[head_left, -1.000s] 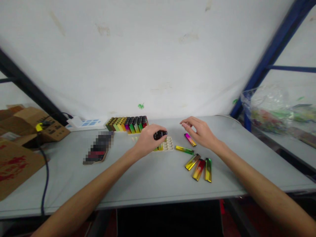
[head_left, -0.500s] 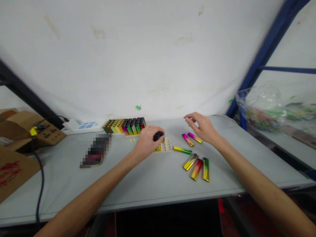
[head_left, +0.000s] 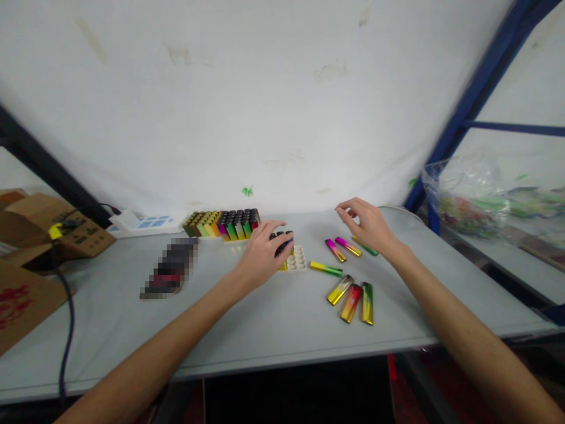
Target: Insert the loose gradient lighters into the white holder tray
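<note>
My left hand (head_left: 261, 250) is over a white tray (head_left: 299, 259) with round-ended holes, its fingers apart around several black-topped lighters (head_left: 282, 237) that stand in the tray. The hand partly hides these lighters. To the right, my right hand (head_left: 368, 224) hovers above the table with its fingers bent and a gap between thumb and fingers; it holds nothing that I can see. Below it lie two pink-and-gold lighters (head_left: 336, 250) and a green-yellow one (head_left: 365, 245). Nearer the front are a yellow-green lighter (head_left: 325, 269), a silver-yellow one (head_left: 340, 290), a red one (head_left: 351, 303) and a green one (head_left: 367, 303).
Full blocks of upright lighters (head_left: 241, 225) stand against the wall. A white power strip (head_left: 150, 224), a blurred-out flat object (head_left: 171, 268), cardboard boxes (head_left: 35, 265) and a dark cable (head_left: 70, 318) are on the left. A clear plastic bag (head_left: 470, 194) sits beyond the blue frame post (head_left: 459, 123) at right.
The fingers of my left hand have spread from the black lighter tops. My right hand has shifted slightly right, and a green-yellow lighter now shows beside it.
</note>
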Demonstrator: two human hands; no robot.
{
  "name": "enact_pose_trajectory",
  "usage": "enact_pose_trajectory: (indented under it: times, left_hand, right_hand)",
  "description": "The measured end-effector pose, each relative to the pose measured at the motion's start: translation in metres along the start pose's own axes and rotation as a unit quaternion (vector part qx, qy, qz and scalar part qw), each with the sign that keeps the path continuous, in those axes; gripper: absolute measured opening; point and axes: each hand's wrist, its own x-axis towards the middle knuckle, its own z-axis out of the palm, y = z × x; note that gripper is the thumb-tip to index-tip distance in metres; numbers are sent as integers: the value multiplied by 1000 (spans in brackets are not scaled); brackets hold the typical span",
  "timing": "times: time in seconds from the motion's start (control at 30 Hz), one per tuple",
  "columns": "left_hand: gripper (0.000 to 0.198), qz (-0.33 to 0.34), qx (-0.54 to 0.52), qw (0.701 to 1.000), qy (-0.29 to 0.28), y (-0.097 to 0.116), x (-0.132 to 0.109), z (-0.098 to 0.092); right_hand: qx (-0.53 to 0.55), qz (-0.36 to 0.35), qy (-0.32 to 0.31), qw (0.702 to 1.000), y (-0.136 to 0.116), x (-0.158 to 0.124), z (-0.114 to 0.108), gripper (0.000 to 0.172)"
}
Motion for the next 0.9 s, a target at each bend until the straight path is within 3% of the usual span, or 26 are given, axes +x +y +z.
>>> enact_pose_trajectory:
  times: [0.23,0.37,0.5,0.6,0.7,0.9]
  left_hand:
    - [35,10,-35,997,-73,-4,-7,-9]
    - [41,-13,-72,996,-53,-7,-8,-19]
    - [41,-33,-69,997,9,-21,-8,-26]
    - [41,-39,-58,996,49,-34,-7,-29]
    - [41,-50,-38,995,71,-42,-7,-32]
    - [40,-48,-22,997,65,-47,-8,-29]
  right_hand:
    - [-80,62,-215,971,39,-6,1,20]
    - [-70,88,-295,949,46,-12,7,26]
    - [-52,91,-314,944,40,-13,17,21]
    - [-67,32,-312,947,34,-11,22,16]
    - [-88,-12,-278,956,29,-9,22,21]
    - [93,92,-225,965,10,-7,13,28]
